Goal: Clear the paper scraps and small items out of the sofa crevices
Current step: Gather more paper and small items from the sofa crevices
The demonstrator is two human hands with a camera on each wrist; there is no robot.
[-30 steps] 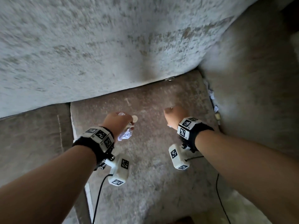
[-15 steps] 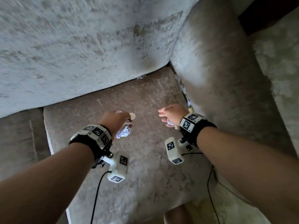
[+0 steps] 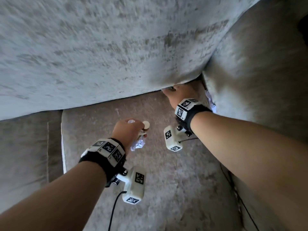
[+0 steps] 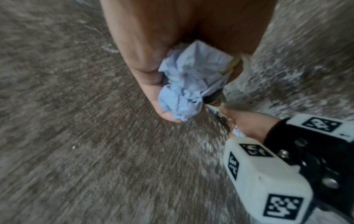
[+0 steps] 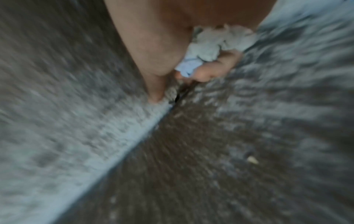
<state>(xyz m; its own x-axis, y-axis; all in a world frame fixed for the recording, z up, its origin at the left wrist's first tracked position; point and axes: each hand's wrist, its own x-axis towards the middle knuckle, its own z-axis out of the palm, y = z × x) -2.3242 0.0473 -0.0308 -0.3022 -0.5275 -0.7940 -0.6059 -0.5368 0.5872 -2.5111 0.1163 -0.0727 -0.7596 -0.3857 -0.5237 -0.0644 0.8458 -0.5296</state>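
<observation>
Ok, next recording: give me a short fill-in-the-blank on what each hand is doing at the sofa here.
1. The left hand holds crumpled paper and a small round ____ disc.
2. The right hand reaches into the crevice under the ____ cushion.
3. The right hand also holds crumpled ____ in its grip.
4. More scraps sit in the gap beside the ____.

Missing words: wooden; back; paper; armrest
</observation>
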